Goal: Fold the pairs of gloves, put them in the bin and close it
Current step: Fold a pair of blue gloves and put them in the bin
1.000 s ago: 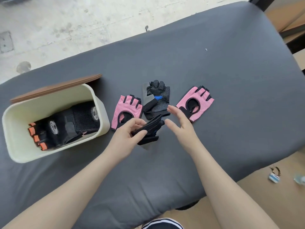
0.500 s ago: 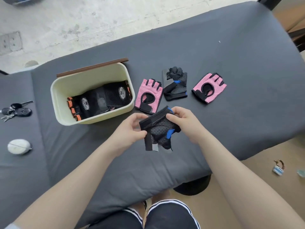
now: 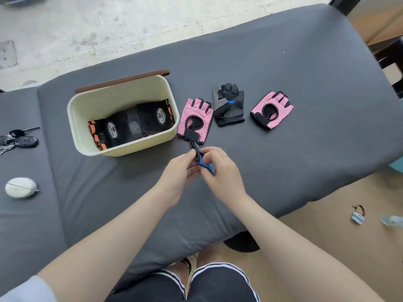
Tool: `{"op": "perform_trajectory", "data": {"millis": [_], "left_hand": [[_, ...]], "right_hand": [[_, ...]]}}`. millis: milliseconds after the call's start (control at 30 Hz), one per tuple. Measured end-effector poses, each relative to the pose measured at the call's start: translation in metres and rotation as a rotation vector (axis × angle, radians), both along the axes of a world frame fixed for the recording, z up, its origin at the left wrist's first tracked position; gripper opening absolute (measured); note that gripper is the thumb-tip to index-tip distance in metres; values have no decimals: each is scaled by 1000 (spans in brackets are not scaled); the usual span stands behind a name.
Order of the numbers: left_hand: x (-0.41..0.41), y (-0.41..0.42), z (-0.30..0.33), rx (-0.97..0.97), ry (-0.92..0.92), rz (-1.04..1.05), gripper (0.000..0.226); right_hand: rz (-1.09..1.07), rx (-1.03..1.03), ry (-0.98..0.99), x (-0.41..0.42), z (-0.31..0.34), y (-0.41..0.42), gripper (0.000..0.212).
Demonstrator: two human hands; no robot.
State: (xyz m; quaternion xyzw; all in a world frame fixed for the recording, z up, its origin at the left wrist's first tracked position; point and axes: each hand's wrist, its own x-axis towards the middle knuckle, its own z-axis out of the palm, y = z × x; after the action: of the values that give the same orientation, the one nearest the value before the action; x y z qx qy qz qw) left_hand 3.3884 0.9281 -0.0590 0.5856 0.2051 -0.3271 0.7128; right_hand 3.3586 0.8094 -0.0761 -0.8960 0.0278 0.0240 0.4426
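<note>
Head cam: both hands meet mid-frame over the grey counter (image 3: 283, 149), left hand (image 3: 178, 171) and right hand (image 3: 220, 171) pinching a scrunched black-and-blue glove (image 3: 201, 159) between them. At 12 o'clock of the hands lie a pink glove (image 3: 196, 119), a black glove (image 3: 230, 105) and another pink glove (image 3: 271, 110). The cream bin (image 3: 122, 147) at 10 o'clock holds black-orange gloves (image 3: 128, 125).

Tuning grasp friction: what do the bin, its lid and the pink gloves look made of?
Bin: likely plastic, cream, smooth faint sheen, rounded moulded corners.
Lid: brown, matte; wood or plastic, only its edge shows.
Pink gloves: perforated mesh fabric, black trim.
</note>
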Motion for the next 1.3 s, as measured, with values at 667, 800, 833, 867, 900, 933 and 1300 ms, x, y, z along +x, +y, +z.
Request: {"op": "perform_trajectory", "data": {"millis": [667,800,833,867,900,933,1300], "left_hand": [[70,-23,-38,476,-236,-125,29],[71,-21,-45,450,-180,-70,27],[70,-19,-48,438,-164,-58,24],[68,-17,-50,427,-150,-54,20],[67,-15,-52,422,-140,-60,16],[65,-13,-53,418,-133,-74,14],[36,25,-2,423,-207,-175,25]], "right_hand": [[310,-687,343,135,-91,-103,48],[310,-955,164,146,-119,-112,51],[288,-1010,85,148,-122,-112,49],[280,-1062,22,150,-124,-112,44],[286,-1086,-22,151,-124,-112,38],[295,-1071,-53,150,-124,-113,31],[27,266,540,95,4,-89,40]]}}
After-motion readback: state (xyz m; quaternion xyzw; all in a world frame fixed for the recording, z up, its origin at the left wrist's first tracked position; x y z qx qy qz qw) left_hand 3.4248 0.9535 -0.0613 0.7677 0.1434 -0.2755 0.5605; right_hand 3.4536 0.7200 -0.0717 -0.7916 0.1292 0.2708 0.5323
